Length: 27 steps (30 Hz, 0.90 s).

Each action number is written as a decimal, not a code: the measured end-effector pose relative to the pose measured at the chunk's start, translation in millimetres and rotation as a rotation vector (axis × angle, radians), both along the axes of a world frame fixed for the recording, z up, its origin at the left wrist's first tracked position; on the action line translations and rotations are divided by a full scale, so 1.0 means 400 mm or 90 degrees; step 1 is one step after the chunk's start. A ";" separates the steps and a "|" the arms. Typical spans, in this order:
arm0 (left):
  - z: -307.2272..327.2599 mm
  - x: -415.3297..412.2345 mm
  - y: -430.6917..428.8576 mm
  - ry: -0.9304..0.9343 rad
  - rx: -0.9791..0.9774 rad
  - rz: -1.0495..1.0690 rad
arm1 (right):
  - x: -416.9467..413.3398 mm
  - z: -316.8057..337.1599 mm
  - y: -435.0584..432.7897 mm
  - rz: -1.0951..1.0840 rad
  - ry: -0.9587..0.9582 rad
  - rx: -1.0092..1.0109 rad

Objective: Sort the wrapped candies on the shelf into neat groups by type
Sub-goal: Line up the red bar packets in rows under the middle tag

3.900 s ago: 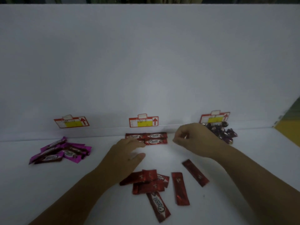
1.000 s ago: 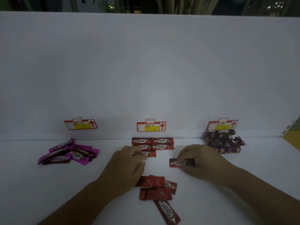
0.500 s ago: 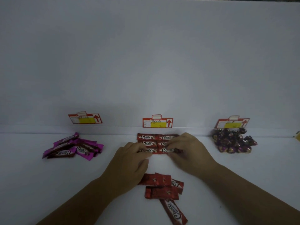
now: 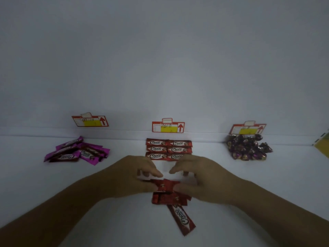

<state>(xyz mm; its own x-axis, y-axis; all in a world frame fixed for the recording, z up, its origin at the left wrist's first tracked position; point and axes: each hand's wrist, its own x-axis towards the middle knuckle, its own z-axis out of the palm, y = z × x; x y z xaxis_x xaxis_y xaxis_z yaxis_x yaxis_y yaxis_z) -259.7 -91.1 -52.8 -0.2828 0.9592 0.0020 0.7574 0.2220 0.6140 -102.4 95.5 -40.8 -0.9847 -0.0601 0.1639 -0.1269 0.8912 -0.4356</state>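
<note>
Pinch grip on one red candy (image 4: 165, 187), left hand (image 4: 128, 177) and right hand (image 4: 204, 177) each curled on an end, right above the loose pile (image 4: 169, 198). Neat red rows (image 4: 169, 148) just beyond both hands; pink heap (image 4: 76, 152) way off left, purple heap (image 4: 247, 148) off right.

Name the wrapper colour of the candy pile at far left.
Magenta; the left pile shows best in head view.
</note>
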 end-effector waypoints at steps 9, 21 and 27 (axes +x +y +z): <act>0.001 0.114 0.010 0.107 -0.004 -0.088 | 0.048 0.017 -0.006 0.052 -0.118 -0.061; 0.030 0.124 -0.009 -0.075 0.027 0.069 | 0.108 0.024 0.018 -0.016 -0.114 -0.180; 0.028 0.064 -0.006 -0.171 -0.042 0.223 | 0.073 0.022 0.025 -0.153 -0.095 -0.329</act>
<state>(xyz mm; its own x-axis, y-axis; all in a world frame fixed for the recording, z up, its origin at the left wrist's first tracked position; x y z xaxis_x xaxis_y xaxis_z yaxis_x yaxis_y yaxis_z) -234.1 -93.4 -41.8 -0.5725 0.8012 -0.1743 0.4453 0.4823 0.7544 -73.3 105.4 -32.1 -0.9756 0.2178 -0.0283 0.1477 0.5550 -0.8186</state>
